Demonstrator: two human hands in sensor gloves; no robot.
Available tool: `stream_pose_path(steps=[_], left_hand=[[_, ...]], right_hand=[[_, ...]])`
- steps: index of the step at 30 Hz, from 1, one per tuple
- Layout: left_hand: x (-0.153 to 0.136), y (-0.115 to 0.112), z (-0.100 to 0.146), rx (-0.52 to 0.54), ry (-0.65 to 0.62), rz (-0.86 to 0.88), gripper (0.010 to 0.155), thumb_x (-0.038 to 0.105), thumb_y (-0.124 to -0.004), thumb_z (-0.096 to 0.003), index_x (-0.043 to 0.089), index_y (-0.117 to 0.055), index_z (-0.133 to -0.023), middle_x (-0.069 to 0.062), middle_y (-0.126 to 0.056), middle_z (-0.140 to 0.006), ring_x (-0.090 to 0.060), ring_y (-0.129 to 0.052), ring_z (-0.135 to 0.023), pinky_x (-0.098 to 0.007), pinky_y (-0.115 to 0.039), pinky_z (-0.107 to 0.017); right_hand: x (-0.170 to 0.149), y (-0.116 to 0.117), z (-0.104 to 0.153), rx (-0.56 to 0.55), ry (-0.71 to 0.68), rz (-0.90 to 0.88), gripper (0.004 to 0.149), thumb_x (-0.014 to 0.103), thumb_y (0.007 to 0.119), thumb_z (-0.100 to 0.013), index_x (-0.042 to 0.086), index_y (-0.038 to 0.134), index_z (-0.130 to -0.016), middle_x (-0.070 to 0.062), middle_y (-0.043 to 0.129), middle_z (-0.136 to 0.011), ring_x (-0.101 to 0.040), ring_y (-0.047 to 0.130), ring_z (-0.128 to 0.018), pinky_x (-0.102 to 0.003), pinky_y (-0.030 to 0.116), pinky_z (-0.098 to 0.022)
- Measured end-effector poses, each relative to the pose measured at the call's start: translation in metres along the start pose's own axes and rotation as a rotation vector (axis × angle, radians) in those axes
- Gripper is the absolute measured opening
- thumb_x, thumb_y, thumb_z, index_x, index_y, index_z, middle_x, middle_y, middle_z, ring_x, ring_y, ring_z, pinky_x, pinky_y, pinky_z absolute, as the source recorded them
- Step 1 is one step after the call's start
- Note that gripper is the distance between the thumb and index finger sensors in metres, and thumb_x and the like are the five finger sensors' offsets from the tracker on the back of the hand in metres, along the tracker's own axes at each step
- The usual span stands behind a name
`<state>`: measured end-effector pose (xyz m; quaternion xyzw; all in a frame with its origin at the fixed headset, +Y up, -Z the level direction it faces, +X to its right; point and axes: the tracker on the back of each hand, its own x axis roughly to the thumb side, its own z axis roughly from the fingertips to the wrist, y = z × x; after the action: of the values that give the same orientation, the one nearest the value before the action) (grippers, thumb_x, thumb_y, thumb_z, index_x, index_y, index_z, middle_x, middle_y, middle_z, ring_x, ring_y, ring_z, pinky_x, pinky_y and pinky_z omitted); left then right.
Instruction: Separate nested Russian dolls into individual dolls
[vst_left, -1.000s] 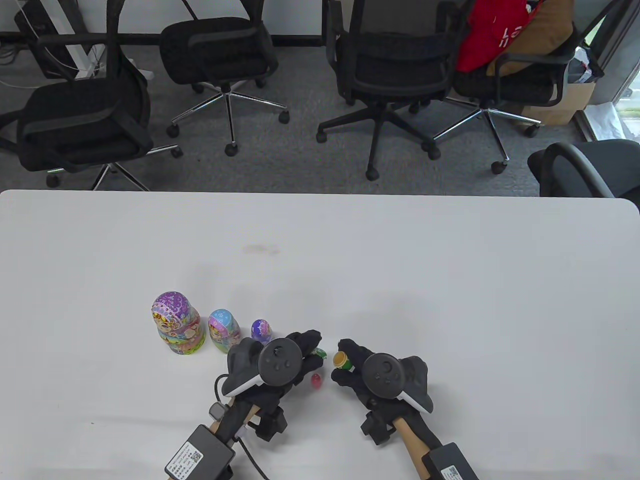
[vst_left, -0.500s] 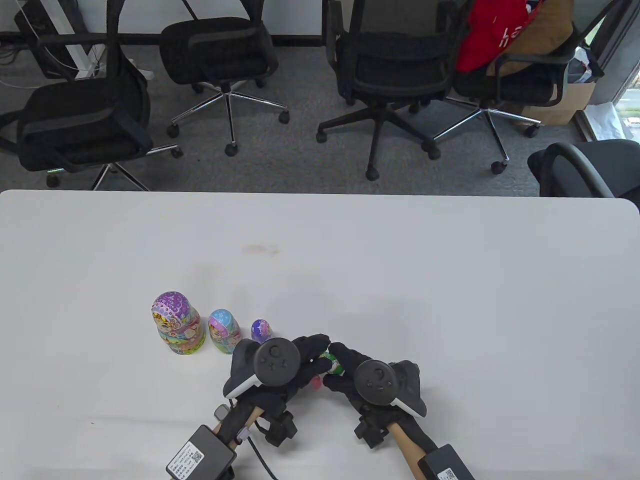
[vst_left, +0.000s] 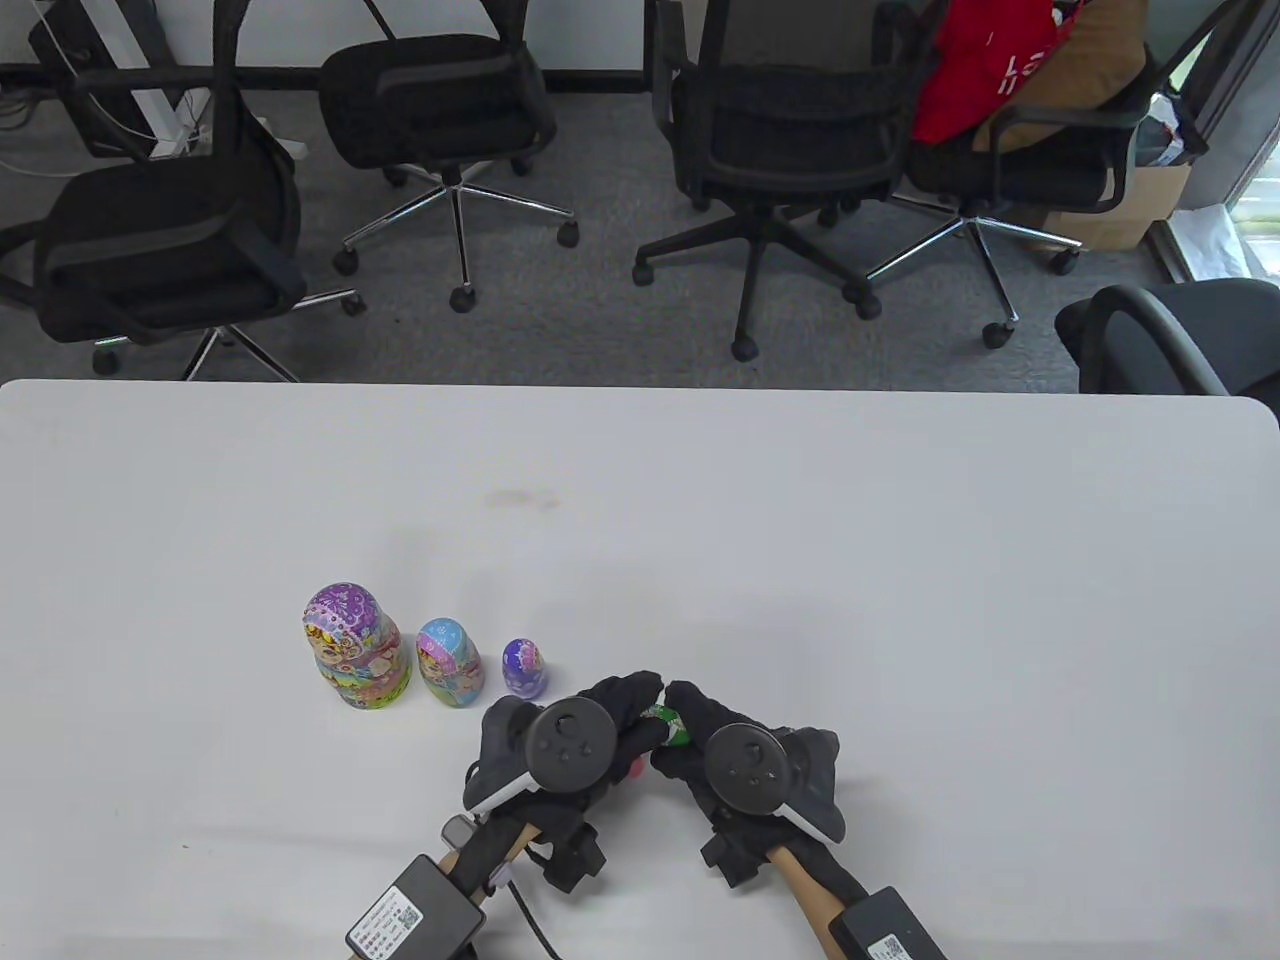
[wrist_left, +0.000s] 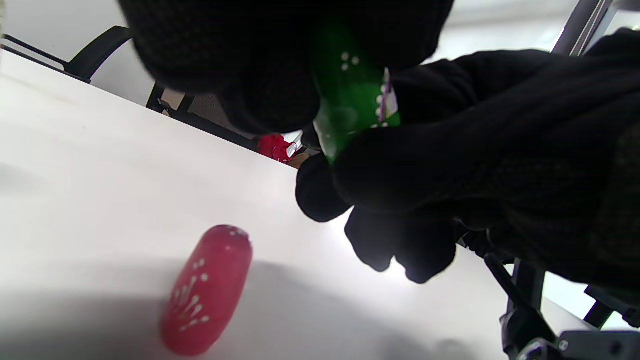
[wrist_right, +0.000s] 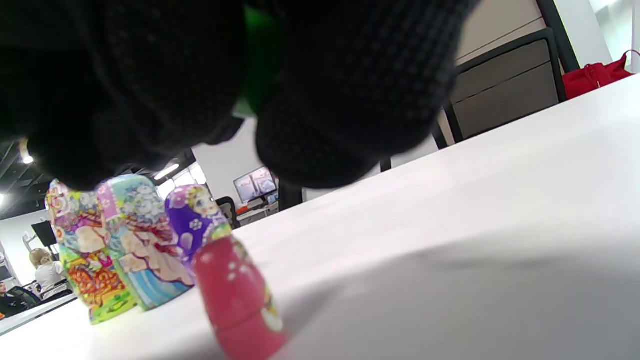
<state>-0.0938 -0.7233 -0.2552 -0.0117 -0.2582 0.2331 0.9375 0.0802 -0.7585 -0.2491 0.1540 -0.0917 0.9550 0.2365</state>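
- Comparing with one second ago, we see the two halves of the green doll (vst_left: 668, 724), then held apart, one in each hand, are now joined between the fingertips.
- Our left hand (vst_left: 580, 735) and right hand (vst_left: 735, 755) have moved together; both pinch the green doll above the white table (vst_left: 800, 520), fingers curled around it.
- The big doll (vst_left: 350, 648), the middle doll (vst_left: 448, 662) and the small purple doll (vst_left: 524, 668) stay upright in a row, left of our hands.
- From the table view, the tiny red doll (vst_left: 634, 767) is almost hidden under our left hand.
- The left wrist view shows this red doll (wrist_left: 207, 290) whole, on the table below the green doll (wrist_left: 350, 95).
- The right wrist view shows it standing upright (wrist_right: 240, 300), just in front of the purple doll (wrist_right: 197, 220).
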Motion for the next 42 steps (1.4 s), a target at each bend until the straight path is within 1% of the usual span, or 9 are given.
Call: stream_pose_path(steps=[4, 6, 8, 10, 15, 20, 23, 35, 42], left_hand=[[-0.002, -0.001, 0.0, -0.009, 0.006, 0.01, 0.056, 0.039, -0.073, -0.0538, 0.01, -0.075, -0.102, -0.014, -0.094, -0.086, -0.017, -0.102, -0.059, -0.027, -0.093, -0.037], [-0.002, 0.001, -0.001, 0.003, 0.018, 0.003, 0.056, 0.039, -0.073, -0.054, 0.011, -0.076, -0.103, -0.014, -0.094, -0.087, -0.017, -0.101, -0.059, -0.028, -0.093, -0.037], [-0.003, 0.005, -0.001, 0.01, 0.034, -0.005, 0.056, 0.038, -0.074, -0.054, 0.012, -0.076, -0.103, -0.014, -0.094, -0.088, -0.017, -0.101, -0.058, -0.028, -0.092, -0.036], [-0.004, 0.008, -0.002, 0.019, 0.055, -0.015, 0.056, 0.038, -0.074, -0.0539, 0.012, -0.076, -0.103, -0.014, -0.094, -0.089, -0.018, -0.102, -0.057, -0.028, -0.092, -0.036], [-0.013, 0.014, -0.008, 0.023, 0.154, -0.127, 0.055, 0.037, -0.075, -0.0543, 0.011, -0.077, -0.103, -0.015, -0.094, -0.09, -0.017, -0.102, -0.054, -0.027, -0.092, -0.033], [-0.019, 0.008, -0.019, -0.046, 0.246, -0.362, 0.055, 0.036, -0.076, -0.054, 0.013, -0.078, -0.103, -0.015, -0.094, -0.091, -0.012, -0.102, -0.045, -0.022, -0.092, -0.026], [-0.02, 0.003, -0.026, -0.084, 0.273, -0.458, 0.054, 0.035, -0.076, -0.0537, 0.014, -0.078, -0.103, -0.014, -0.095, -0.092, -0.008, -0.102, -0.043, -0.02, -0.092, -0.024], [-0.025, -0.019, -0.045, -0.173, 0.355, -0.577, 0.053, 0.033, -0.077, -0.0541, 0.017, -0.078, -0.104, -0.014, -0.093, -0.096, -0.007, -0.102, -0.044, -0.018, -0.092, -0.024], [-0.027, -0.021, -0.047, -0.167, 0.367, -0.589, 0.053, 0.033, -0.076, -0.0544, 0.017, -0.076, -0.105, -0.014, -0.091, -0.098, -0.008, -0.101, -0.045, -0.019, -0.092, -0.025]], right_hand=[[-0.002, 0.002, 0.001, 0.006, -0.012, -0.012, 0.071, 0.036, 0.089, -0.036, 0.0, 0.071, -0.094, -0.014, 0.096, -0.075, -0.018, 0.101, -0.044, -0.022, 0.093, -0.03], [-0.004, 0.004, -0.001, 0.034, -0.005, -0.045, 0.072, 0.038, 0.086, -0.039, 0.0, 0.068, -0.097, -0.015, 0.094, -0.078, -0.021, 0.1, -0.047, -0.024, 0.092, -0.033], [-0.005, 0.005, -0.002, 0.044, 0.009, -0.063, 0.075, 0.039, 0.085, -0.041, 0.0, 0.062, -0.1, -0.015, 0.091, -0.083, -0.022, 0.099, -0.05, -0.026, 0.092, -0.034], [-0.007, 0.005, -0.004, 0.069, 0.026, -0.064, 0.08, 0.04, 0.084, -0.041, -0.003, 0.057, -0.103, -0.019, 0.087, -0.087, -0.024, 0.098, -0.05, -0.028, 0.091, -0.034], [-0.019, 0.005, -0.007, 0.133, 0.085, -0.077, 0.081, 0.041, 0.083, -0.042, -0.003, 0.055, -0.104, -0.02, 0.084, -0.09, -0.027, 0.097, -0.053, -0.031, 0.09, -0.037], [-0.034, 0.001, -0.009, 0.122, 0.144, -0.121, 0.078, 0.041, 0.081, -0.043, -0.002, 0.057, -0.103, -0.021, 0.085, -0.089, -0.028, 0.096, -0.053, -0.032, 0.089, -0.036], [-0.039, -0.002, -0.009, 0.126, 0.168, -0.157, 0.079, 0.043, 0.079, -0.045, -0.005, 0.055, -0.104, -0.022, 0.085, -0.088, -0.029, 0.096, -0.053, -0.032, 0.089, -0.036], [-0.048, -0.008, -0.009, 0.109, 0.197, -0.196, 0.079, 0.044, 0.078, -0.046, -0.006, 0.055, -0.103, -0.022, 0.085, -0.088, -0.029, 0.096, -0.052, -0.033, 0.089, -0.036], [-0.048, -0.009, -0.009, 0.108, 0.199, -0.198, 0.079, 0.043, 0.078, -0.046, -0.006, 0.055, -0.103, -0.022, 0.085, -0.088, -0.029, 0.096, -0.052, -0.033, 0.089, -0.036]])
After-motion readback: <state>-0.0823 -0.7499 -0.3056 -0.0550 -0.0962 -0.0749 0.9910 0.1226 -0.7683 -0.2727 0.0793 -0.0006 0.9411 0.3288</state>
